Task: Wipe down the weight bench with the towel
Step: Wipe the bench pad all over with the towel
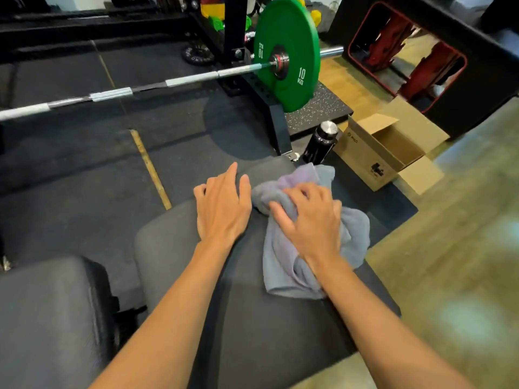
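The dark padded weight bench (174,256) runs from the bottom of the view up to the middle. A crumpled grey-blue towel (283,265) lies on its right half, reaching from the far end of the pad towards me. My right hand (309,217) presses on the towel with fingers curled into the cloth, gripping a bunch of it. My left hand (222,203) rests flat on the bench pad just left of the towel, fingers straight and spread, holding nothing.
A second bench pad (47,315) sits at lower left. A barbell (112,94) with a green 10 kg plate (286,54) crosses behind. A black bottle (320,141) and an open cardboard box (384,147) stand on the floor beyond the bench. Wooden flooring lies on the right.
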### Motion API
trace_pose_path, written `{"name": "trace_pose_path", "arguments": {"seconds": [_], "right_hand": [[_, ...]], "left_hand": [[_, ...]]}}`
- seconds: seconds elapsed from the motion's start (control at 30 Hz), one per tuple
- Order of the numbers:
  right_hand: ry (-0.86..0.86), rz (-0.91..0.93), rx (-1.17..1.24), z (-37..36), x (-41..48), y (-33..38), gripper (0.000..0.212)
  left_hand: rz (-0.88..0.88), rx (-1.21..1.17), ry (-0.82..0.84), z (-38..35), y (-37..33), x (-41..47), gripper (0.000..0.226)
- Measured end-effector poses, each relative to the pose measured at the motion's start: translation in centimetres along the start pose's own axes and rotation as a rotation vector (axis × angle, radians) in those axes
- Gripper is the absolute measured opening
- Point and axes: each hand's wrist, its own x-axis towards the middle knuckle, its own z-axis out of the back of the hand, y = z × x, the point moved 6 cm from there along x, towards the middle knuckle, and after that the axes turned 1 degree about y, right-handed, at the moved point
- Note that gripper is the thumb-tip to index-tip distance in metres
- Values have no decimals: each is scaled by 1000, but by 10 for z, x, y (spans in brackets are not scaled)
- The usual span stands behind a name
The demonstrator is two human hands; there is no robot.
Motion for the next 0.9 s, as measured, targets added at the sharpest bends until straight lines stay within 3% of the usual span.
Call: {"name": "trace_pose_path", "arguments": {"seconds": [0.13,0.23,0.53,0.73,0.9], "right_hand": [[68,-23,12,-49,93,16,44],[173,-26,70,-58,108,19,43],[168,-69,125,33,-49,-36,35],[110,-164,49,56,-100,-25,42],[194,-105,299,21,-53,86,47]], "left_hand": [[-13,47,-12,-2,-1,6,61],[-36,71,15,-3,-1,4,59],[-79,111,79,4,-8,-8,50],[-147,-125,78,17,-15,-34,30],[150,-417,57,45,15,-54,28]]}}
